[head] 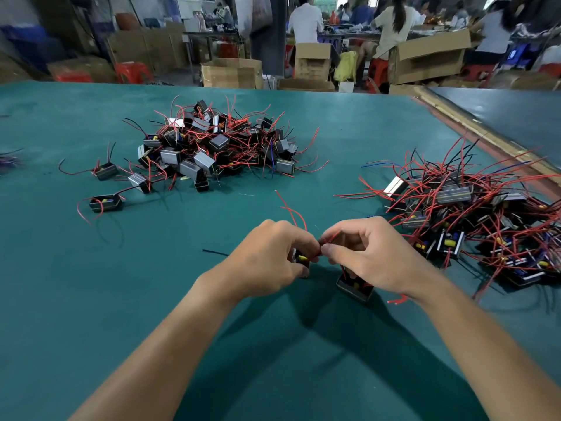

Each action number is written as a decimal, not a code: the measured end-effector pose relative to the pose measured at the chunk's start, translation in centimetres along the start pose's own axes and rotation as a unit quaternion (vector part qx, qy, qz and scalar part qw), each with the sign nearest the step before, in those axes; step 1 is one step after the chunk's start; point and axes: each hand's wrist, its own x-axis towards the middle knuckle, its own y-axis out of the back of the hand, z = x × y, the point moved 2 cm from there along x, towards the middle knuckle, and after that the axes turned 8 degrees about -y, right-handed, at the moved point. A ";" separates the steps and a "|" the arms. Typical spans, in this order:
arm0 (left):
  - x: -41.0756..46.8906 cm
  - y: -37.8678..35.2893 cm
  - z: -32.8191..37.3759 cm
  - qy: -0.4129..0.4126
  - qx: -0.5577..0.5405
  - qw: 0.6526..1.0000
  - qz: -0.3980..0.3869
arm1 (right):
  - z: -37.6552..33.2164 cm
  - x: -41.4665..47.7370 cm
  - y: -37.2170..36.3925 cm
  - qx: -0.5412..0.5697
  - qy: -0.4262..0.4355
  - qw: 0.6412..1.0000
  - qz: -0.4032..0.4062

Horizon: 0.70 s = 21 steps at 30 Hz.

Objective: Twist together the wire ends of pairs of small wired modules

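A lane of green table (334, 174) runs between the far module pile (218, 144) and the right-hand wire tangle (473, 214).

no readable text, labels or numbers anywhere in view

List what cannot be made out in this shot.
Head view:
- Wire ends: pinched by left hand and right hand; fingertips hide whether they are twisted.
- Left module: mostly covered by that hand.
- Right pile: cut off by the right edge.
- Workers behind: blurred.
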 end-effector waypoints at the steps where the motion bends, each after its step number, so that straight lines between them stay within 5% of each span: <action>1: 0.1 -0.1 -0.1 0.003 0.006 1.000 0.011 | -0.1 0.0 0.1 -0.007 0.009 1.000 0.005; 11: 0.3 -0.1 -1.3 0.055 0.111 0.984 0.126 | 0.0 0.1 0.7 0.028 -0.032 0.999 0.023; 21: 0.3 -0.3 -0.9 0.026 0.034 0.982 0.183 | 0.2 0.2 0.9 0.020 -0.048 0.998 0.043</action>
